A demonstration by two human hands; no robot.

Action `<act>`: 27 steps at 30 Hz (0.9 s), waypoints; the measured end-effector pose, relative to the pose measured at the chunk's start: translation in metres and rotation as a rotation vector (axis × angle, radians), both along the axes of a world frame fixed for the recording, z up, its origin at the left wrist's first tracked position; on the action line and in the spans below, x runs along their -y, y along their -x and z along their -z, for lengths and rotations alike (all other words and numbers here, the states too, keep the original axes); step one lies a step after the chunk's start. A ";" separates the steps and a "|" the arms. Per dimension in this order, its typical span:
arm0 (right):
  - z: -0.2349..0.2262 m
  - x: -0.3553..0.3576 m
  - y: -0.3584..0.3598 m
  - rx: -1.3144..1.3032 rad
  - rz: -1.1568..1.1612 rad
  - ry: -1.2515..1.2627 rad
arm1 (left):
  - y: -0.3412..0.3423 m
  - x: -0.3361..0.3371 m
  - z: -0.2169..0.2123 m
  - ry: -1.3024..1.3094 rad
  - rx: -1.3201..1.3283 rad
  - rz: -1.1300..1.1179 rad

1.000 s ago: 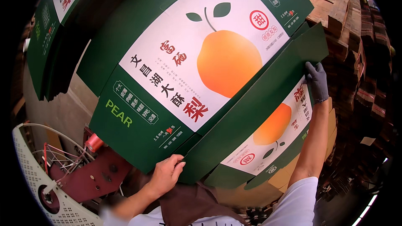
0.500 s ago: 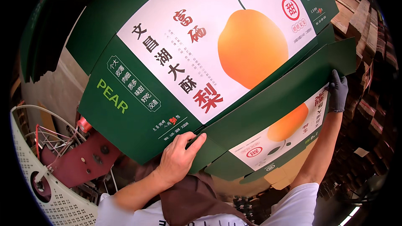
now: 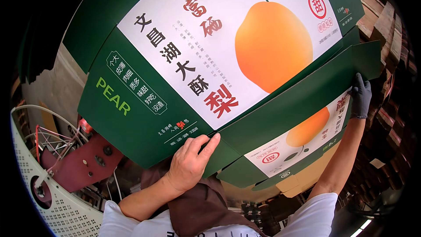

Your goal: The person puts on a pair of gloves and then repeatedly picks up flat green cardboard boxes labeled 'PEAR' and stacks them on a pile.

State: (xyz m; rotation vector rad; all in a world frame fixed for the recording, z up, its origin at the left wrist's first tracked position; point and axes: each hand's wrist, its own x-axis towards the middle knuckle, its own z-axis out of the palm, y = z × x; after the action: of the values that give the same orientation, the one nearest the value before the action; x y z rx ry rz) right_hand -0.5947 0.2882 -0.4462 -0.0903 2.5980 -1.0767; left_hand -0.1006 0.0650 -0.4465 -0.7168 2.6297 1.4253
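Note:
A large green cardboard carton point(image 3: 193, 48), printed with a white panel and an orange-yellow pear, spreads tilted across the middle of the view. Along its near side a long narrow panel point(image 3: 302, 101) is folded over and bears a smaller pear print. My left hand point(image 3: 193, 160), bare, grips the near edge at the lower corner of the white panel, thumb and fingers closed on the board. Farther right, my right hand point(image 3: 361, 98) in a dark grey glove is closed on the right end of the narrow panel. Some of its fingers are hidden behind the board.
At lower left are a pale perforated metal guard point(image 3: 72, 208) and a dark red machine part point(image 3: 87, 164) with bolts and rods. Wooden boards point(image 3: 379, 19) and many stacked brown cardboard edges point(image 3: 381, 149) line the right side. A brown apron point(image 3: 201, 210) hangs in front of me.
The carton appears slightly larger and nearer, its left side shifted left and its right side shifted right. My right hand has moved a little right with it; my left hand has risen slightly.

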 end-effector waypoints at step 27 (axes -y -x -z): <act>0.000 0.004 0.003 0.012 0.009 -0.028 | -0.001 0.002 0.006 -0.034 -0.013 -0.019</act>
State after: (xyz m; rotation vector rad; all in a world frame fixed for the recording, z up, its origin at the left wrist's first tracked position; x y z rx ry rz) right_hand -0.5978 0.2838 -0.4464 -0.0654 2.6038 -1.0403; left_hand -0.0993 0.0630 -0.4528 -0.7334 2.6081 1.4809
